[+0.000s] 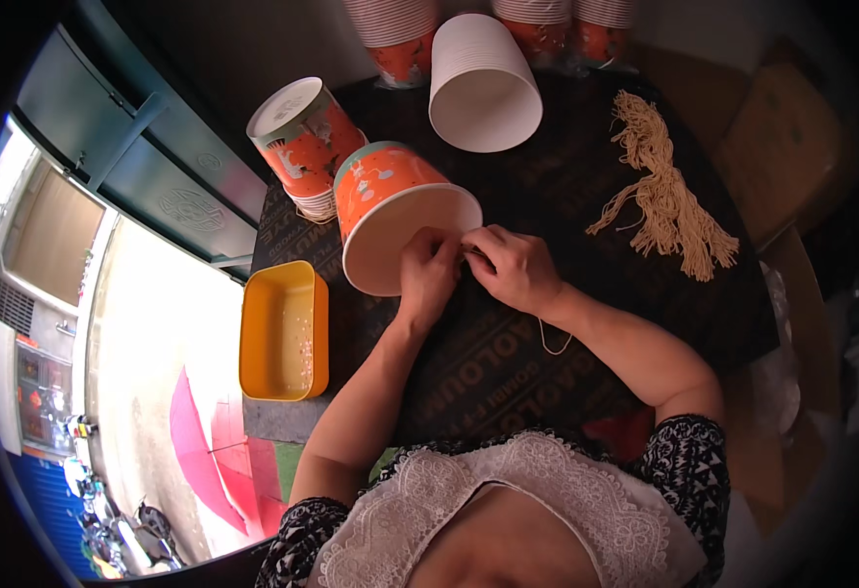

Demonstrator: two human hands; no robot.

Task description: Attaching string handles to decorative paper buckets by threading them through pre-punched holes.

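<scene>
An orange paper bucket with a white inside lies on its side on the dark table, mouth toward me. My left hand grips its rim at the lower right. My right hand pinches the same spot on the rim, fingertips meeting the left hand's. A thin tan string hangs in a loop below my right wrist.
A yellow tray sits at the table's left edge. A stack of orange buckets lies beside the held one. A white bucket lies at the back, more stacks behind it. A bundle of tan strings lies at right.
</scene>
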